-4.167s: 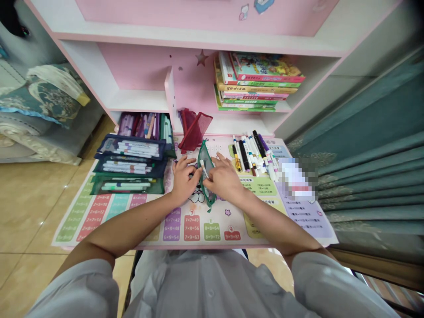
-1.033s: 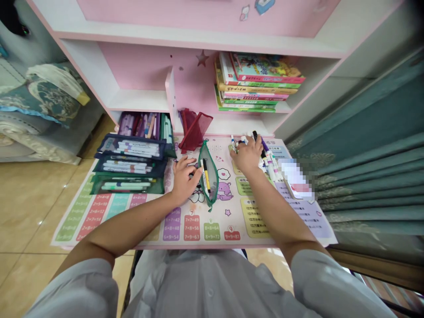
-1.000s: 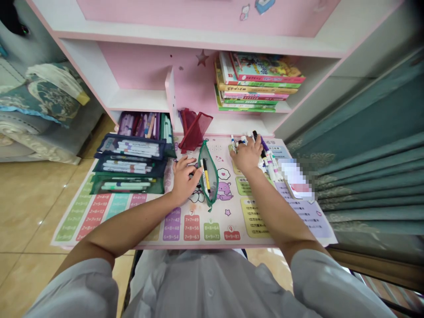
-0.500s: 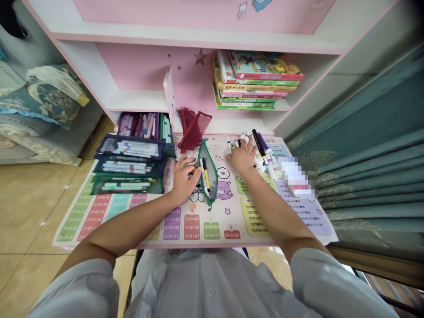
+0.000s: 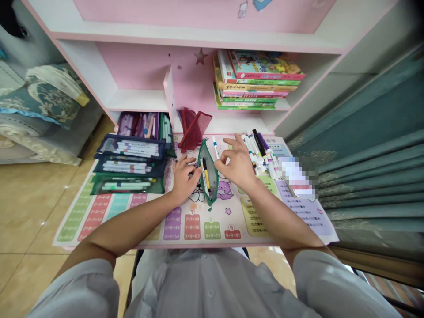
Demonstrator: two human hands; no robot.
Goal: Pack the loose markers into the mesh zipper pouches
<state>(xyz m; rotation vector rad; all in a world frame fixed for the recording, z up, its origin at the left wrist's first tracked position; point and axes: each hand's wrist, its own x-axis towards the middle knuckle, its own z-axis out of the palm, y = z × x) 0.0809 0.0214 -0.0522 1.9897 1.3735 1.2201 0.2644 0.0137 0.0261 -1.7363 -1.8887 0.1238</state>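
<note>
My left hand (image 5: 184, 176) rests at the left rim of a green mesh zip pouch (image 5: 213, 180), its thumb on the rim and its other fingers apart. The pouch gapes open, with a yellow-and-black marker (image 5: 206, 176) and a white one beside it inside. A white marker with a blue band (image 5: 216, 148) is pinched in my right hand (image 5: 237, 163), just right of the pouch's upper end; part of the grip is hidden. Behind that hand lies a pile of loose markers (image 5: 261, 152).
Filled mesh pouches (image 5: 129, 165) lie stacked on the left. Red mesh pouches (image 5: 194, 128) sit at the back, below a shelf of stacked books (image 5: 255, 84). A partly blurred white object (image 5: 296, 176) lies at the right, near the curtain (image 5: 367, 145).
My right hand has moved left from the marker pile toward the pouch, bringing a white marker with it. My left hand and the green pouch have stayed in place.
</note>
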